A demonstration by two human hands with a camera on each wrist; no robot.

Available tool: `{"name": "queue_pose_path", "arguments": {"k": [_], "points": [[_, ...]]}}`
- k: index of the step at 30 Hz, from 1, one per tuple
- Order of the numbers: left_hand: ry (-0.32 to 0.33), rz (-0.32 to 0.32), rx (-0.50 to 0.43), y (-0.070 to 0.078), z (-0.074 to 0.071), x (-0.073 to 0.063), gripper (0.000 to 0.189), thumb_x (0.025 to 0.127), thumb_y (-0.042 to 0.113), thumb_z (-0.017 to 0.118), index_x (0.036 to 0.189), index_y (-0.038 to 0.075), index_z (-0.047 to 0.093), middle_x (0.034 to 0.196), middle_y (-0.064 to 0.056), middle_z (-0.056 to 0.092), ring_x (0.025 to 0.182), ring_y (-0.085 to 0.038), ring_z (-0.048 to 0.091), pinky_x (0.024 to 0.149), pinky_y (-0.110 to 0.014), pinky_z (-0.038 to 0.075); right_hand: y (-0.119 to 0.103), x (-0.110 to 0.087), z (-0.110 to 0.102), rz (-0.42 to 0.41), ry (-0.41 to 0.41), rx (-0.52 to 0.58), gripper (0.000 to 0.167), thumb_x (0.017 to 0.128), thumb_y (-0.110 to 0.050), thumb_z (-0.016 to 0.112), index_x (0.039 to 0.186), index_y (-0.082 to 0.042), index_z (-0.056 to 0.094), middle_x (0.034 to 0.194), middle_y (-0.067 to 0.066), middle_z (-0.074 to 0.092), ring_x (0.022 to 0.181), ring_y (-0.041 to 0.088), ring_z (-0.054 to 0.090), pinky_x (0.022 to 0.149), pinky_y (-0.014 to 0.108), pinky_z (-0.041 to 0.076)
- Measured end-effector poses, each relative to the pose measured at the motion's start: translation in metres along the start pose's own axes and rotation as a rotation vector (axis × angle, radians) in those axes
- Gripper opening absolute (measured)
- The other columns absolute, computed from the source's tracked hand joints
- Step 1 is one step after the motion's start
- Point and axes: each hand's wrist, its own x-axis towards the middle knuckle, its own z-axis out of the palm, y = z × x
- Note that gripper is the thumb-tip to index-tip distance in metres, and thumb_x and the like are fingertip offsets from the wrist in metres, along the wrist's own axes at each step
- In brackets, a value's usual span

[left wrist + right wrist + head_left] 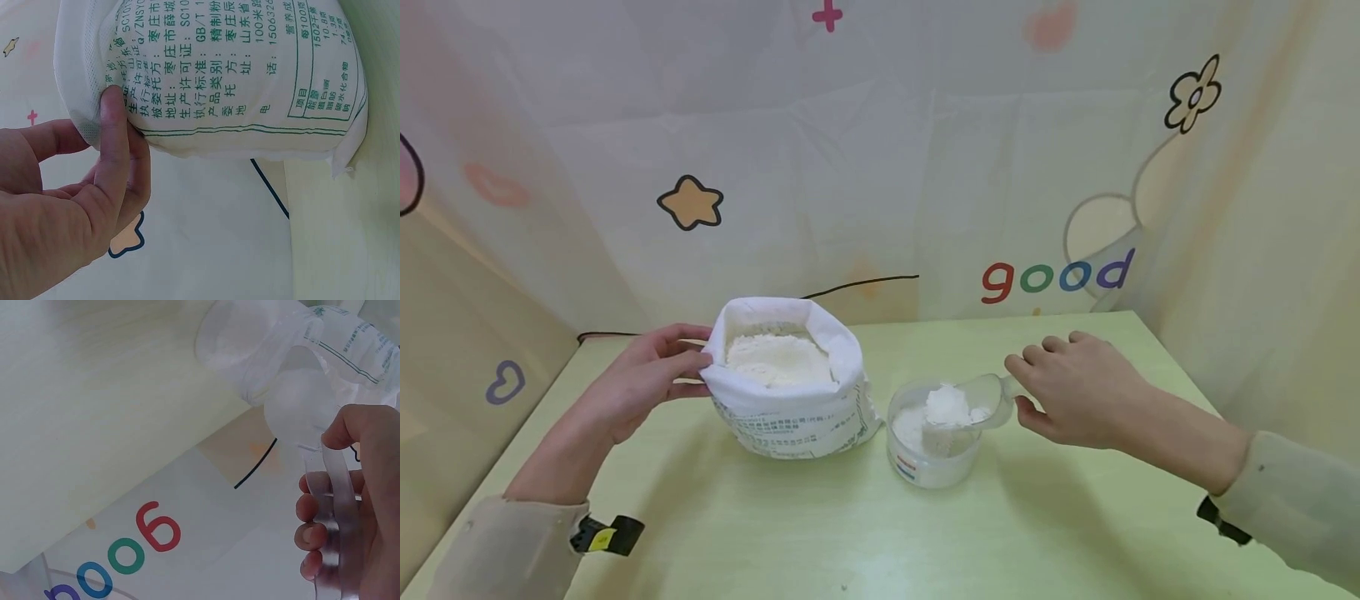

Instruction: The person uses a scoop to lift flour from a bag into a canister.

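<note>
A white bag of flour (805,417) with green print stands with its top rolled down, white powder showing inside. My left hand (658,371) pinches the left side of its folded rim; in the left wrist view, fingers (114,125) lie against the printed cloth. My right hand (1067,392) grips the handle of a clear plastic scoop (300,400), its fingers curled round it. White powder (947,406) heaps in the scoop, which is tilted over a round clear tub (932,475). More powder sits inside the tub.
Both containers stand side by side on a pale green table (850,533). Behind it hangs a light curtain (865,192) printed with a star, a flower and the word "good".
</note>
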Motion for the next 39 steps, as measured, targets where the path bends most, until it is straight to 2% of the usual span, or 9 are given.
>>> {"name": "queue_pose_path", "arguments": {"k": [18,39], "points": [[-0.007,0.002,0.012,0.001,-0.001,0.000,0.053,0.107,0.018,0.057,0.148,-0.007,0.037,0.134,-0.025,0.052,0.101,-0.018,0.067,0.088,-0.033,0.059,0.000,0.002,-0.003,0.012,-0.018,-0.003,0.022,0.083,-0.028,0.072,0.084,-0.010,0.059,0.066,-0.003,0.049,0.058,0.019,0.053,0.050,0.030,0.045],[-0.007,-0.012,0.016,-0.001,0.000,0.002,0.054,0.107,0.017,0.056,0.150,-0.006,0.036,0.136,-0.025,0.051,0.101,-0.018,0.066,0.088,-0.032,0.059,-0.002,0.011,-0.008,0.034,-0.080,0.004,0.022,0.083,-0.029,0.074,0.083,-0.011,0.062,0.066,-0.002,0.051,0.059,0.018,0.053,0.050,0.030,0.044]]}}
